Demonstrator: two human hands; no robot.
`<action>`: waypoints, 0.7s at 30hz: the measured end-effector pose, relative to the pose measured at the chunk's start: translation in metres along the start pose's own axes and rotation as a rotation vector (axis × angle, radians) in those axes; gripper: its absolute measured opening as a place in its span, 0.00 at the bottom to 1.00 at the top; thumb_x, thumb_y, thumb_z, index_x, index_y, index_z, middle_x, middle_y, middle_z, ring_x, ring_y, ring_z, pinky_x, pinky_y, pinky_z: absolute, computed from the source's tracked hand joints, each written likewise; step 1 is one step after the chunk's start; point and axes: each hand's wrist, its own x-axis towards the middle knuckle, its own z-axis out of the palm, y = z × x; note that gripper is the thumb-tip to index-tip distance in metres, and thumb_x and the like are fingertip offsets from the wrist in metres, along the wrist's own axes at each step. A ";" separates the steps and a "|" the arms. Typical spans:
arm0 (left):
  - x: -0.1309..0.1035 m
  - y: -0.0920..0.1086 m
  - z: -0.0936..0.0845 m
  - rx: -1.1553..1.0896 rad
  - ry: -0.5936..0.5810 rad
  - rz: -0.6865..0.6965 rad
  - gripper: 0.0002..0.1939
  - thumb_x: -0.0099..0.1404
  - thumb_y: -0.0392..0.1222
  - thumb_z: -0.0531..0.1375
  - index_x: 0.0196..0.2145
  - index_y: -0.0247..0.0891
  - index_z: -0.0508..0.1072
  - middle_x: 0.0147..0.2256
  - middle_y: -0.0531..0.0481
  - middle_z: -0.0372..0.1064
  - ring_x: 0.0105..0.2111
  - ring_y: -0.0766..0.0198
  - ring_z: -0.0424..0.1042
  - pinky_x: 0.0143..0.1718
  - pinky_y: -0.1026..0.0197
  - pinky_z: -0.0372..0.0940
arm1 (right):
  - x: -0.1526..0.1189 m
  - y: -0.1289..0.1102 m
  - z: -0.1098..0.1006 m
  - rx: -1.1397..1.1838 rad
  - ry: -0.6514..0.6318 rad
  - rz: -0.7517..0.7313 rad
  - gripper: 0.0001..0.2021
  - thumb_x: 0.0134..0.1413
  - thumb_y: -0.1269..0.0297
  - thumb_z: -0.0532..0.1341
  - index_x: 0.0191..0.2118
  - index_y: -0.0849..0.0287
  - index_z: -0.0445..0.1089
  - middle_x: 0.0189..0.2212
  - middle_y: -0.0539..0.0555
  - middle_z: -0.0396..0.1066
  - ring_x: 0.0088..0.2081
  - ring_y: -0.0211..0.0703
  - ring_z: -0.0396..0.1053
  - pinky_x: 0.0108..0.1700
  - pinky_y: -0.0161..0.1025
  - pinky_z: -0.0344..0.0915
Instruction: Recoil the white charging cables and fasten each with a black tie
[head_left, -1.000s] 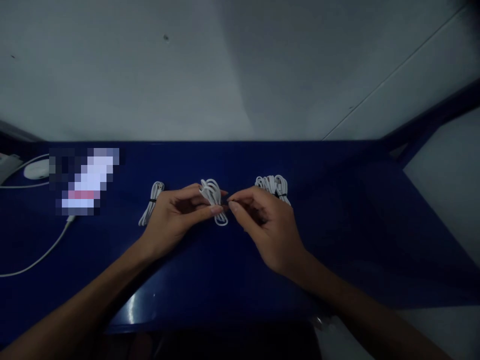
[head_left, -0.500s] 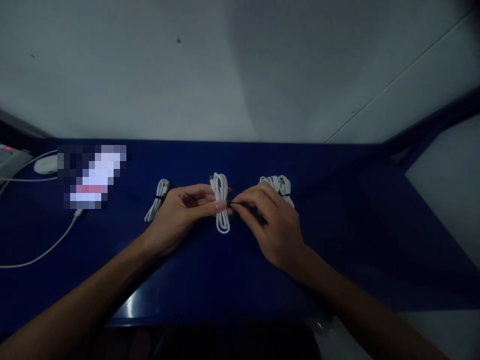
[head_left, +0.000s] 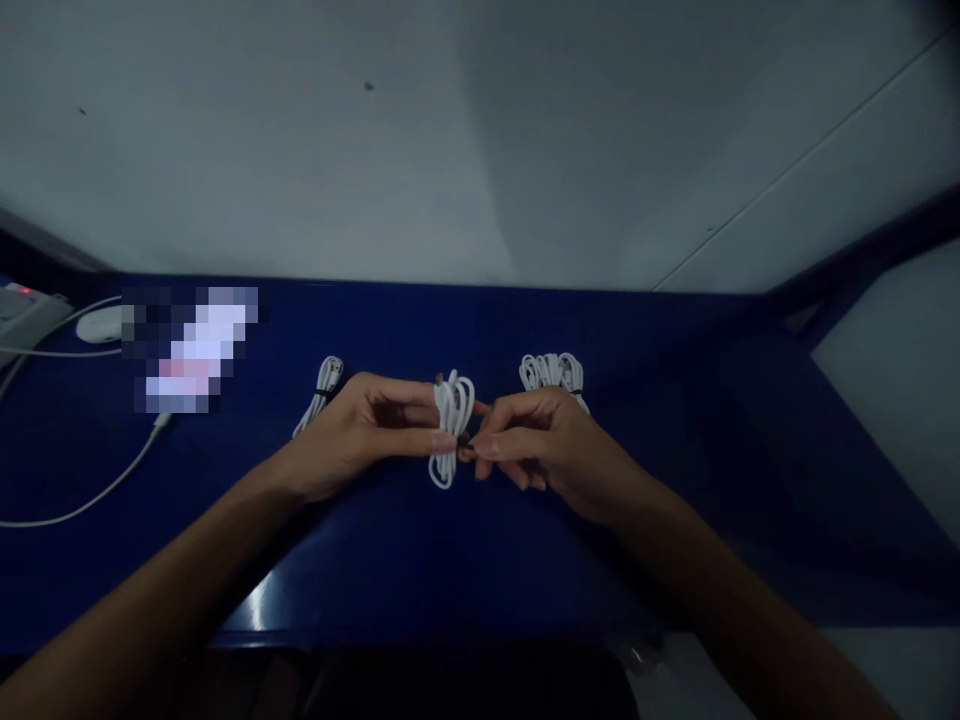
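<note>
A coiled white charging cable [head_left: 454,405] is pinched between the thumb and fingers of my left hand [head_left: 360,430], over the blue table. Its connector ends point up at the top of the coil. At the coil's right side my right hand [head_left: 551,440] has its thumb and forefinger closed on a thin black cable tie [head_left: 468,448] round the middle of the bundle. One tied white cable bundle [head_left: 328,376] lies just beyond my left hand, partly covered by it. Several more white cable bundles [head_left: 551,370] lie together behind my right hand.
On the left, a lit, pixelated phone-like device [head_left: 214,330] has a white cord [head_left: 120,490] plugged in at its near end. Beside it are a white rounded object [head_left: 101,324] and a white box with a red light [head_left: 26,310]. A pale wall [head_left: 375,180] rises behind the blue table [head_left: 420,570].
The held cable coil has come slightly nearer and tilted. My right hand has turned and moved in closer to the coil, its fingers now curled beneath the thumb at the tie.
</note>
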 end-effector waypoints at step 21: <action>0.007 -0.016 0.001 -0.239 0.075 0.059 0.12 0.72 0.36 0.72 0.53 0.40 0.86 0.43 0.45 0.87 0.42 0.64 0.86 0.50 0.67 0.75 | -0.002 0.017 0.021 -0.803 0.443 -0.826 0.08 0.70 0.73 0.69 0.47 0.51 0.79 0.36 0.48 0.78 0.32 0.38 0.72 0.32 0.39 0.70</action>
